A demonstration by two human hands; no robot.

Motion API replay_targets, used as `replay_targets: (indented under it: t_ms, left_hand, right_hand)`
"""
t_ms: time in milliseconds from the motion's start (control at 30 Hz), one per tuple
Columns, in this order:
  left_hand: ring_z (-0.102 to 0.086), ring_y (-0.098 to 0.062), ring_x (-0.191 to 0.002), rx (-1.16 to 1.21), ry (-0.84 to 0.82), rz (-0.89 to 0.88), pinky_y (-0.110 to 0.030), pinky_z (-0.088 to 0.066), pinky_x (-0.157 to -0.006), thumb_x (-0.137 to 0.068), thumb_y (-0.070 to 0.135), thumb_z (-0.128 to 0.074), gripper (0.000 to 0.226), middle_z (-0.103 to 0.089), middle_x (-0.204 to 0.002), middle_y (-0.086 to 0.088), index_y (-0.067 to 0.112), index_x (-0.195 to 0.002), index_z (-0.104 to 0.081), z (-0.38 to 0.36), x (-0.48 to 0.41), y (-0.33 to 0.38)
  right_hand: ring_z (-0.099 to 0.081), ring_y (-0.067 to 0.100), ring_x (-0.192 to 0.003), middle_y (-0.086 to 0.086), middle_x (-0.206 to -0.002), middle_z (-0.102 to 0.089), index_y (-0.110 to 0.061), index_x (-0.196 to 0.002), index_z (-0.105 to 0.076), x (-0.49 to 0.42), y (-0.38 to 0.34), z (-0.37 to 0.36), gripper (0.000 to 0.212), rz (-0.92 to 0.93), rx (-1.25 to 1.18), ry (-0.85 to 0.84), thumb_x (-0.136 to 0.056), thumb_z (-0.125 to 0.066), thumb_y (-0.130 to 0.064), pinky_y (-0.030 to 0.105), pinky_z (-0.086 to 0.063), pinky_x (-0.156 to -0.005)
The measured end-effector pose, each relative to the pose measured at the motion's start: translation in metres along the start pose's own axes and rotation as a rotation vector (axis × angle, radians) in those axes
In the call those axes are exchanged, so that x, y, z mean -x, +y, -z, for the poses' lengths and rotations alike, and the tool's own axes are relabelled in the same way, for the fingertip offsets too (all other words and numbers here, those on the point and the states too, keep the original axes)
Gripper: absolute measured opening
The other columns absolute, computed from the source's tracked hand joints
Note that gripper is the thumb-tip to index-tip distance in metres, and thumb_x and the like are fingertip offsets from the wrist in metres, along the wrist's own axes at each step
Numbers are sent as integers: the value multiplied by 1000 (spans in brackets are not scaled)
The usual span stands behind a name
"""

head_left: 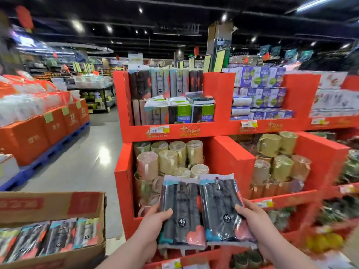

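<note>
**Desk:** Grip state?

**Me:** Both holding. My left hand (155, 220) had its thumb over the front of one dark roll pack (180, 208) and its fingers behind. My right hand (252, 216) clamped a second roll pack (223, 206) the same way. The packs met edge to edge between the grips.

**Desk:** Progress?

**Me:** Midway, I judged. The carton (52, 206), left of the left grip, held spare packs (58, 239). The top shelf bin (223, 121), above and beyond both grips, looked part-filled. These two were not yet shelved.

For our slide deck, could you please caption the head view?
Left hand grips left pack, right hand grips right pack, both marked 45, before a red display stand.
</note>
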State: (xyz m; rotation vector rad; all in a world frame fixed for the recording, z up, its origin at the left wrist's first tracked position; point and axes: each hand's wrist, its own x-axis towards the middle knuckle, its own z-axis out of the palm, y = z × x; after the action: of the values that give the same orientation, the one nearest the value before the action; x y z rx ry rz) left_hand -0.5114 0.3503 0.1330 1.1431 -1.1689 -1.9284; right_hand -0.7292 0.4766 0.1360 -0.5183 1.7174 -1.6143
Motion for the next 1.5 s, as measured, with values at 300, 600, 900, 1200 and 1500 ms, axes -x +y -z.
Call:
replay_targets:
  t_ms: [300, 600, 900, 1200, 1500]
  left_hand:
    - [-71, -31, -74, -35, -22, -72, -39, -55, -62, -90, 6, -59, 21, -73, -92, -15, 11, -110, -60, -14, -23, 38]
    - [-72, -32, -74, -32, -146, -122, -38, -55, -56, -92, 9, -58, 19, -74, -90, -16, 11, -111, -58, -39, -88, 95]
    - [-71, -28, -77, -9, -168, -280, -34, -55, -57, -90, 8, -60, 25, -72, -98, -14, 9, -114, -59, -23, -162, 181]
    - [-70, -30, -75, 69, -197, -394, -37, -54, -57, -92, 10, -57, 26, -71, -98, -17, 7, -118, -57, 13, -201, 240]
    - [-70, -32, -79, 100, -132, -432, -38, -54, -62, -92, 12, -56, 19, -73, -96, -16, 12, -110, -61, 27, -220, 266]
  right_hand:
    - [-68, 29, -78, 12, -112, -68, -16, -133, -51, -34, -21, -1, 42, 34, -81, -3, -92, -60, -14, 25, -50, -45]
    - [-65, 22, -54, 15, -99, -71, -15, -119, -57, -84, -83, -12, 26, 166, -83, 57, -93, -57, -10, 25, -47, -40]
    - [-56, 37, -78, 22, -93, -63, -10, -114, -63, -156, -143, -75, 23, 309, -99, 78, -92, -57, -9, 55, -48, -76]
    - [-68, 37, -91, 20, -115, -65, -7, -130, -52, -219, -193, -130, 41, 419, -91, 40, -91, -61, -14, 49, -57, -69]
    - [-57, 22, -50, 17, -76, -59, -2, -95, -64, -261, -262, -145, 12, 494, 88, 86, -93, -56, -11, 26, -47, -45]
